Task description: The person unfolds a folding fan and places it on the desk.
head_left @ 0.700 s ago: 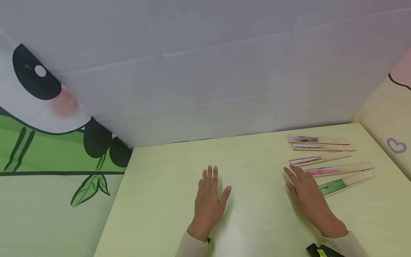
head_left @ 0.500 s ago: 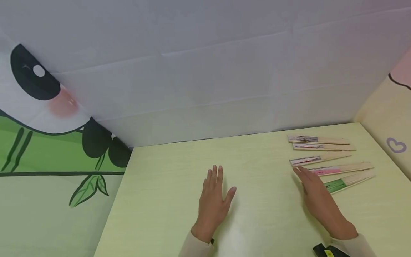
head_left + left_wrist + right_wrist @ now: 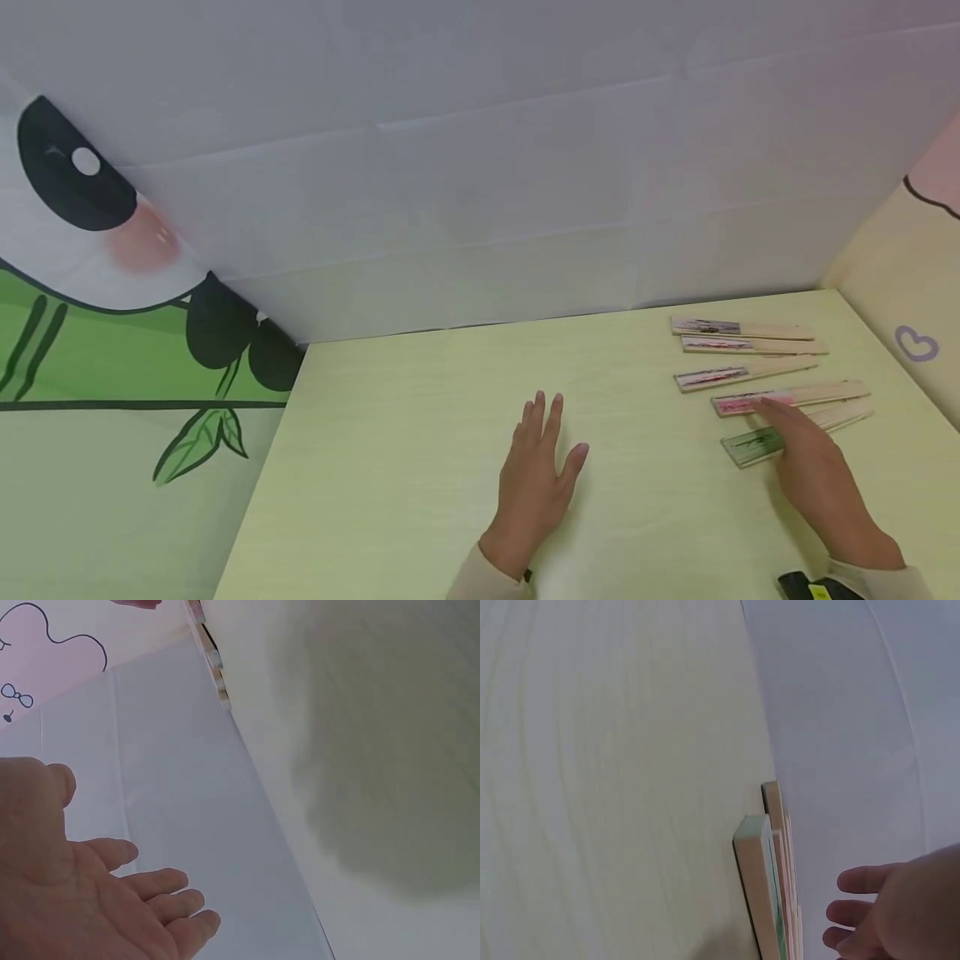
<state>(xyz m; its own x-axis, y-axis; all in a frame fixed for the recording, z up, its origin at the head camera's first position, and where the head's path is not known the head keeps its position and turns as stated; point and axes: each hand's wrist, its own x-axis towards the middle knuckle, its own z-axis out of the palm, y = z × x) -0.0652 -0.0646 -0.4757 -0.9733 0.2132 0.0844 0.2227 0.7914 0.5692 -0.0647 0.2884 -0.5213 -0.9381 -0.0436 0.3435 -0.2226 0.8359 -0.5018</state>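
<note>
Several folded hand fans lie in a fanned row on the right of the table. The nearest is a green folding fan (image 3: 752, 447), and beyond it is a pink folding fan (image 3: 731, 405). My right hand (image 3: 817, 467) is over the green fan, its fingertips overlapping the pink one in the head view; in the right wrist view its fingers (image 3: 870, 879) are loosely bent, with nothing held, above the green fan (image 3: 756, 885). My left hand (image 3: 531, 483) is held over the middle of the table, fingers straight and thumb spread. Its palm (image 3: 82, 907) holds nothing.
Three more folded fans, including a purple-patterned one (image 3: 712, 377), lie farther back. A pale wall sheet (image 3: 480, 208) rises behind the pale yellow table (image 3: 360, 467). Printed panels flank it, with a purple heart (image 3: 917, 343) on the right one.
Both hands have moved to the right. My right hand has passed over the green fan, uncovering the left ends of the green and pink fans. The fans stay in place.
</note>
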